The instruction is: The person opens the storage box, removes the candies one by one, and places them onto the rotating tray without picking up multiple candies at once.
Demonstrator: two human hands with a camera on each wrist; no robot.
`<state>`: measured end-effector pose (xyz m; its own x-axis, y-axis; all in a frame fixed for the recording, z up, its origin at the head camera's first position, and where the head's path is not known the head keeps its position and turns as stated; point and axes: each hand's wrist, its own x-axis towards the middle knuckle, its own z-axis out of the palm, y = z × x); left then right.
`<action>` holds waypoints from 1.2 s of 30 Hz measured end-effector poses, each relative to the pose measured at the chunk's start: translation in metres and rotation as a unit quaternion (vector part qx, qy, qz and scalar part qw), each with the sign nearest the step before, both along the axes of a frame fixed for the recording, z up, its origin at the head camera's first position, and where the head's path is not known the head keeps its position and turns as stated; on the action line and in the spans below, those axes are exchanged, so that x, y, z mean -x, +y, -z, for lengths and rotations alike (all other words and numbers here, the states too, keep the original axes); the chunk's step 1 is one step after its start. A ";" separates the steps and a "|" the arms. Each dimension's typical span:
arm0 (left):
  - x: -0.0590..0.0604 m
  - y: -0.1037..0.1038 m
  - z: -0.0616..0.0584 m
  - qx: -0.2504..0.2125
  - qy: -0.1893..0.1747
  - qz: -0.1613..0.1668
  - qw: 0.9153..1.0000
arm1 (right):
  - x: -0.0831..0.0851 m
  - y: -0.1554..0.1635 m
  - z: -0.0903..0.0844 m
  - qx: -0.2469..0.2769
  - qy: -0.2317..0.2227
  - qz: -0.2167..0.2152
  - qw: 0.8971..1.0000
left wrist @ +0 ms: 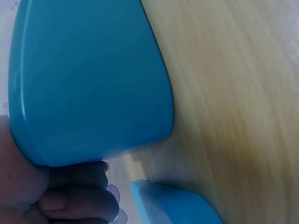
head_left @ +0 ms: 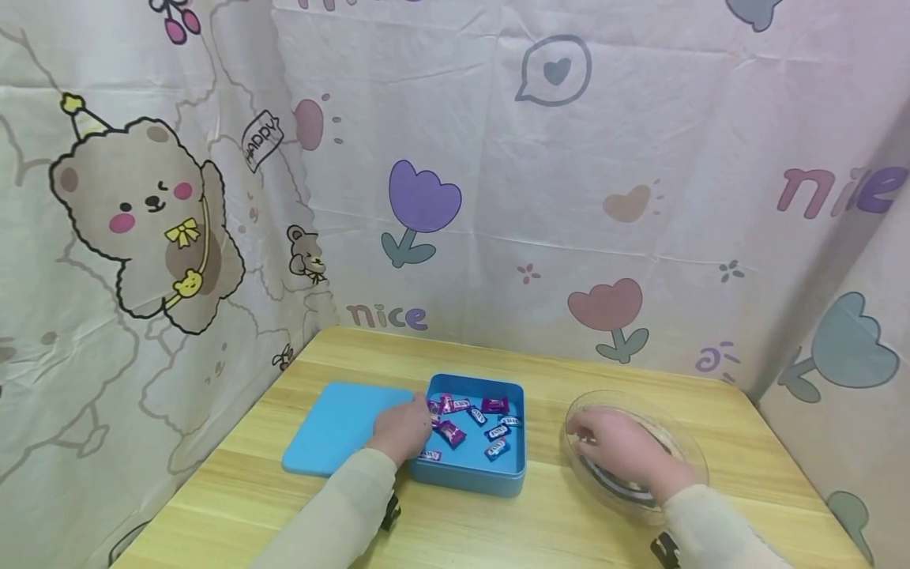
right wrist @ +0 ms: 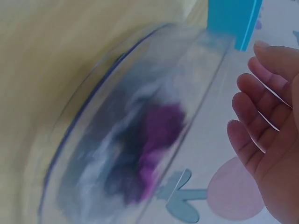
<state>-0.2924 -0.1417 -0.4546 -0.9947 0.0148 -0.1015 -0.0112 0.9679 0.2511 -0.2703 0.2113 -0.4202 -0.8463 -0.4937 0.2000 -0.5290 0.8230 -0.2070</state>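
Head view: I see a blue box (head_left: 472, 466) open on the wooden table (head_left: 554, 521), with its flat blue lid (head_left: 334, 427) lying just beside it on the left. Wrapped candies (head_left: 469, 423), purple and blue, lie scattered over the box floor. The left hand (head_left: 401, 431) rests at the box's left wall, knuckles up, fingers reaching over the rim toward the nearest candies. Left wrist view shows its fingers (left wrist: 81, 200) curled under the box's edge, with something purple (left wrist: 113, 192) at the fingertips; I cannot tell whether a candy is actually pinched there.

The right hand (head_left: 614, 450) sits over a clear glass bowl (head_left: 682, 442) well to the right of the box, palm down inside the rim. Right wrist view shows this hand (right wrist: 268, 135) with fingers straight and relaxed, holding nothing. A blurred purple candy (right wrist: 156, 140) lies in the bowl (right wrist: 117, 154), near the palm but apart from it. Motion blur hides finer detail there
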 end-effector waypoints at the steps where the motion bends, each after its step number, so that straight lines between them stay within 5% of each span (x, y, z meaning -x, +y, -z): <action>1: 0.000 0.000 0.000 0.000 0.000 0.000 1.000 | 0.000 -0.004 -0.001 0.003 -0.004 0.000 1.000; 36: -0.002 -0.001 -0.003 -0.013 -0.002 0.001 1.000 | 0.020 -0.112 0.006 -0.009 -0.045 -0.072 0.996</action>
<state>-0.2900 -0.1424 -0.4515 -0.9943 0.0193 -0.1046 -0.0104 0.9609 0.2766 -0.2904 0.0996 -0.4265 -0.7806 -0.6141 0.1163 -0.6217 0.7437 -0.2458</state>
